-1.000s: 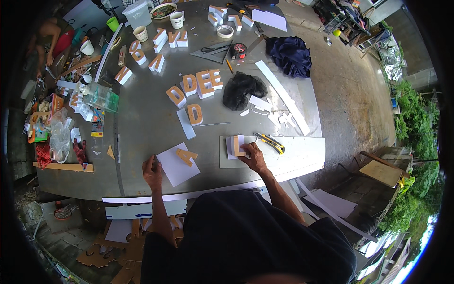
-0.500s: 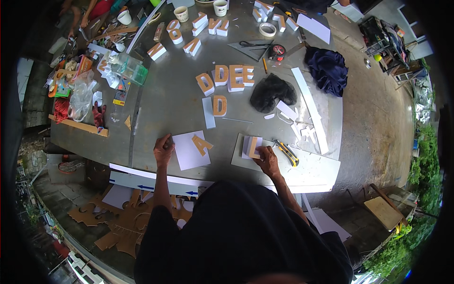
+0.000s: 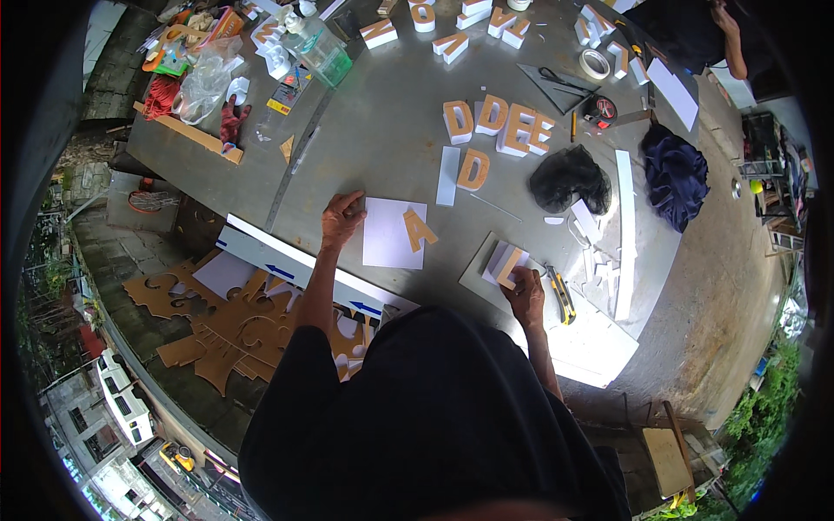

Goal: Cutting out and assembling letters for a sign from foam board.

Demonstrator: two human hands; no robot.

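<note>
My left hand (image 3: 341, 220) has its fingers bent and pinched at the upper left corner of a white square sheet (image 3: 382, 234). A flat brown A-shaped cutout (image 3: 419, 230) lies across that sheet's right side. My right hand (image 3: 526, 295) is closed on the near edge of an L-shaped letter block (image 3: 504, 262), brown-faced with white sides, standing on a pale board (image 3: 483, 276). Just right of this hand lies a yellow and black box cutter (image 3: 560, 293). Further up the table are D-shaped letter blocks (image 3: 458, 122) and E-shaped letter blocks (image 3: 517, 135).
A crumpled black mesh cloth (image 3: 571, 178), a long white strip (image 3: 623, 234) and white scraps lie to the right. Behind them are a tape measure (image 3: 599, 109) and a tape roll (image 3: 594, 64). A clear bottle (image 3: 323, 56) stands far left. Another person's arm (image 3: 732, 43) shows at the far right.
The whole view has turned, so the table's things sit further right and tilted. Both hands keep their places at the sheet and the letter block. Another person's arm now shows at the far right.
</note>
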